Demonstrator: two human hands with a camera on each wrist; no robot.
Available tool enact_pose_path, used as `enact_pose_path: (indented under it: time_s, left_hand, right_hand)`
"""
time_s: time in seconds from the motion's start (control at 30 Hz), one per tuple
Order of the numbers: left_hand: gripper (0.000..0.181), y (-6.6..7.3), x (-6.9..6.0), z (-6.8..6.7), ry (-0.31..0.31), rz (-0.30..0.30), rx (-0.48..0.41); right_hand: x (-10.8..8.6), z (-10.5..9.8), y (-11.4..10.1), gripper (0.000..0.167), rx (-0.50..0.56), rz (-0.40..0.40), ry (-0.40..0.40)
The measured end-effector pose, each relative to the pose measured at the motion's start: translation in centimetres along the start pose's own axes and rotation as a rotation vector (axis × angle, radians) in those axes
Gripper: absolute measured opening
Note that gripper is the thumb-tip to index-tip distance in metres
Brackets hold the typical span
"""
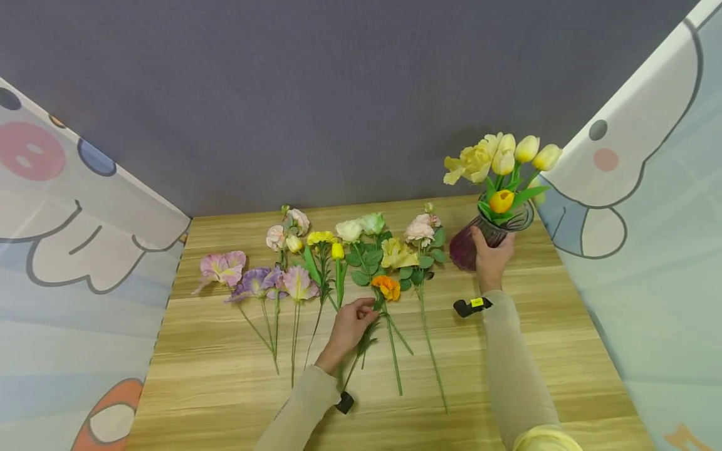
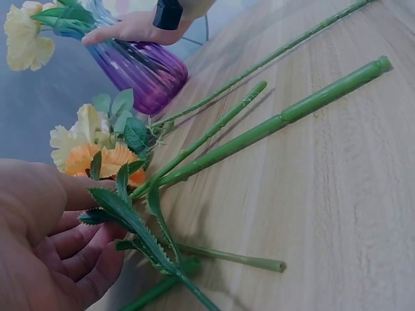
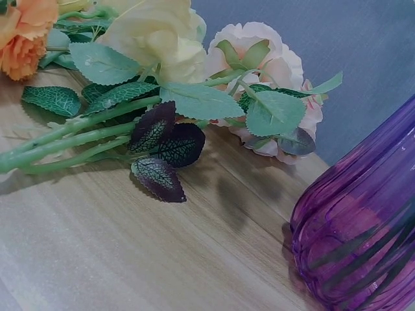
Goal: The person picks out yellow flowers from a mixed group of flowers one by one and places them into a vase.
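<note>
Where the grey wall point(image 1: 316, 113) meets the far edge of the table point(image 1: 462, 376), with wood showing either side of the right sleeve point(image 1: 516, 369), the vase point(image 1: 465, 247) leans near the far right corner, its neck gripped by the right hand point(image 1: 493, 260) and its body partly cut off in the right wrist view. The left hand point(image 1: 351, 322) lies among crowded green stems point(image 2: 331, 93), fingers bent beside the orange flower point(image 1: 386, 287); serrated leaves point(image 2: 130, 217) partly screen the contact, so I cannot tell whether it pinches anything.

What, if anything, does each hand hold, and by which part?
The right hand holds the purple vase by its neck; whether the left hand grips the orange flower cannot be told.
</note>
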State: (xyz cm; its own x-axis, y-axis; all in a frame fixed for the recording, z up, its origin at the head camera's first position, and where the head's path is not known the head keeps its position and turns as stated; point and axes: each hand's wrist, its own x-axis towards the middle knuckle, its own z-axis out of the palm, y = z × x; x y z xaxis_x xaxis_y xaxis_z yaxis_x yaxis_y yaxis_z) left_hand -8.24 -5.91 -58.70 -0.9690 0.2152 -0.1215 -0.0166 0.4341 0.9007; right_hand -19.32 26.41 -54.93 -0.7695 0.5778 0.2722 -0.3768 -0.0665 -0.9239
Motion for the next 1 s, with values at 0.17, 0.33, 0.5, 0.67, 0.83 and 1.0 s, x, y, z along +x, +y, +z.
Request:
enact_pose_path:
  time_s: [0.17, 0.33, 0.5, 0.67, 0.83, 1.0]
  left_hand:
    - [0.033, 0.5, 0.1, -0.4, -0.024, -0.002, -0.013]
    - [0.035, 1.4, 0.5, -1.1, -0.026, -0.002, -0.081]
    - [0.036, 2.5, 1.0, -1.7, 0.017, -0.006, -0.134]
    - [0.039, 4.1, 1.9, -2.5, 0.074, -0.004, -0.255]
    - [0.043, 6.2, 3.0, -3.6, 0.122, 0.004, -0.434]
    - [0.044, 8.1, 4.3, -4.3, 0.181, 0.007, -0.587]
  right_hand:
    - [0.1, 0.0, 0.3, 0.073, 0.012, -0.013, -0.004]
    - [0.4, -0.2, 1.3, 0.073, 0.039, -0.022, 0.008]
    - [0.4, -0.3, 1.5, 0.074, 0.019, -0.023, 0.011]
    - [0.4, -0.4, 1.4, 0.073, 0.014, -0.02, 0.016]
    - [0.4, -0.4, 1.5, 0.072, 0.018, -0.029, 0.018]
    - [0.2, -0.2, 0.8, 0.071, 0.014, -0.025, 0.015]
